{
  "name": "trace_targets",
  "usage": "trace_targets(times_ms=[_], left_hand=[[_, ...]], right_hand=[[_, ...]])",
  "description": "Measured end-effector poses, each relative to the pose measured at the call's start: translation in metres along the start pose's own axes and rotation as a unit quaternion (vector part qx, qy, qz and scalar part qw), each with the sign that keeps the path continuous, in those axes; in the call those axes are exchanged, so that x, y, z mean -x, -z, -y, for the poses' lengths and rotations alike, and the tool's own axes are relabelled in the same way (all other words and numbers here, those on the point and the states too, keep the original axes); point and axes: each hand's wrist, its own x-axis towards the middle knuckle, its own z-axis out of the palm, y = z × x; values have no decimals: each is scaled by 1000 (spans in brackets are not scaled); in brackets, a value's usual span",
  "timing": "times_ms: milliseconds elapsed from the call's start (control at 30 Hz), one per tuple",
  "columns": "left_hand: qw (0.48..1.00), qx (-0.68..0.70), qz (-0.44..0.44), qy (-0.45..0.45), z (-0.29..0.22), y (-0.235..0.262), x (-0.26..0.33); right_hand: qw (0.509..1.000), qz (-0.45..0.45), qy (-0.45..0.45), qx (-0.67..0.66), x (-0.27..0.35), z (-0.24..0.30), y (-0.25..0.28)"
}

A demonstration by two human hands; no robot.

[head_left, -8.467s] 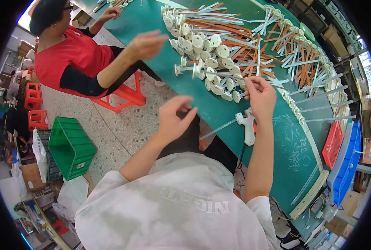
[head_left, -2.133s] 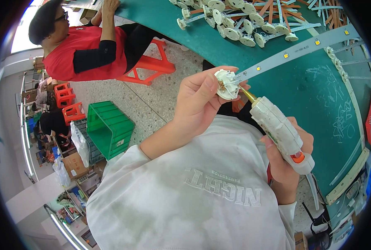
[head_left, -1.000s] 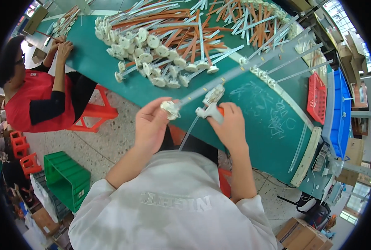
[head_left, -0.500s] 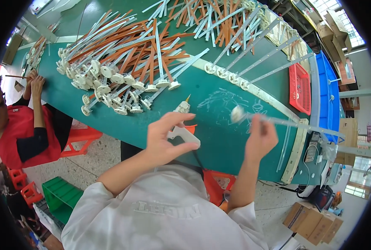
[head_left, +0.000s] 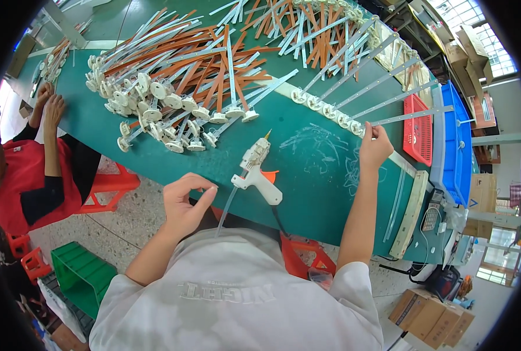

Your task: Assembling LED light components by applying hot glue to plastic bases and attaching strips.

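Right hand [head_left: 375,147] pinches a strip [head_left: 409,116] into the far row; left hand [head_left: 184,202], loosely curled, empty, near glue gun [head_left: 256,172].

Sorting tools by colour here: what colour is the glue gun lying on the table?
The glue gun is white with an orange trigger and a brassy nozzle, seen in the head view.

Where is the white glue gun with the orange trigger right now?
In the head view, the white glue gun lies on the green table near its front edge, between the left hand and the right hand; neither hand touches it.
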Motion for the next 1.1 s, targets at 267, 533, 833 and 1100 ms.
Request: trace_targets(times_ms=[267,533,833,1100], left_hand=[[998,3,-49,-31,-5,25,-1],[999,-2,-54,-5,-3,27,28],[996,-11,-89,-16,-6,36,52],[999,2,-22,42,-12,15,35]], right_hand=[[995,-90,-33,-24,32,20,24],[953,233,85,-172,76,194,-38],[890,449,80,-11,34,242,-105],[795,477,-165,-337,67,207,-39]])
